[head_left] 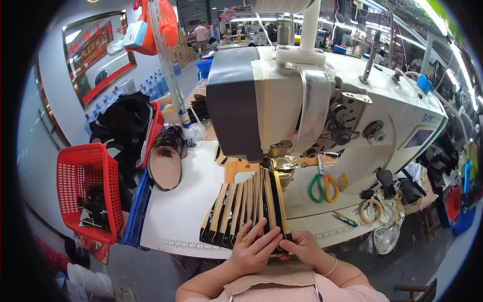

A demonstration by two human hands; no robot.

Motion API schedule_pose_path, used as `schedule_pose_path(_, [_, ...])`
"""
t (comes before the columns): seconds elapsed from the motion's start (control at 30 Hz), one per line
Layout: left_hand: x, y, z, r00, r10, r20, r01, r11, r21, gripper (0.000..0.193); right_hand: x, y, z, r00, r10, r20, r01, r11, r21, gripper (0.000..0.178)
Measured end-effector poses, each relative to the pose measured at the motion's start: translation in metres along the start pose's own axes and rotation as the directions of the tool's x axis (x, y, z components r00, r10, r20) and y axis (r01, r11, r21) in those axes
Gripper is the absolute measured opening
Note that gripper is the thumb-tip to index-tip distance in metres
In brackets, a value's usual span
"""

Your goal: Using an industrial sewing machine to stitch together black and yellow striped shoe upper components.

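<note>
A fanned row of black-and-tan strips [236, 204] spreads over the white sewing table, its far end gathered under the head of a large sewing machine [282, 100]. My left hand [254, 246], with a ring on one finger, lies flat across the near ends of the strips, fingers stretched out. To its right, my right hand [302, 245] pinches the near end of the rightmost strip between thumb and fingers; part of the grip is hidden. The needle area [271, 163] is lit, but the stitching point itself is too small to make out.
Scissors [323, 187] with green and orange handles lie right of the needle. A tan-soled shoe [165, 167] stands on the table's left, beside red baskets [90, 146] with black pieces. Tape rolls [371, 211] and a small cutter [345, 218] sit near the right edge.
</note>
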State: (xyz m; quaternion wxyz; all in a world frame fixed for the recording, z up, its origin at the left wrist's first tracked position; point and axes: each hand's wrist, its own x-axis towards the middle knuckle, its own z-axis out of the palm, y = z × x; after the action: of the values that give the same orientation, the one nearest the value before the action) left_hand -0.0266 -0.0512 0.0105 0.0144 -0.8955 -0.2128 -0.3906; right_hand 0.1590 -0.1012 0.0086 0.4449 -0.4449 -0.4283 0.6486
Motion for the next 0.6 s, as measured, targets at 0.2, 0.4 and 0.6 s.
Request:
schedule_pose_path(0.2, [0.009, -0.002, -0.003, 1.0, -0.008, -0.004, 0.008, 1.0, -0.024, 0.034, 0.004, -0.007, -0.001, 0.998, -0.048, 0.044, 0.045, 0.997, 0.063, 0.022])
schedule_pose_path(0.4, [0.021, -0.011, 0.0, 1.0, -0.016, -0.004, 0.016, 1.0, 0.017, 0.036, 0.019, -0.012, -0.005, 0.996, -0.088, 0.019, 0.087, 0.995, 0.05, 0.022])
schedule_pose_path(0.6, [0.028, -0.022, 0.001, 1.0, -0.009, -0.005, 0.009, 1.0, -0.005, 0.035, 0.033, -0.011, -0.01, 0.994, -0.107, 0.028, 0.104, 0.991, 0.089, 0.022])
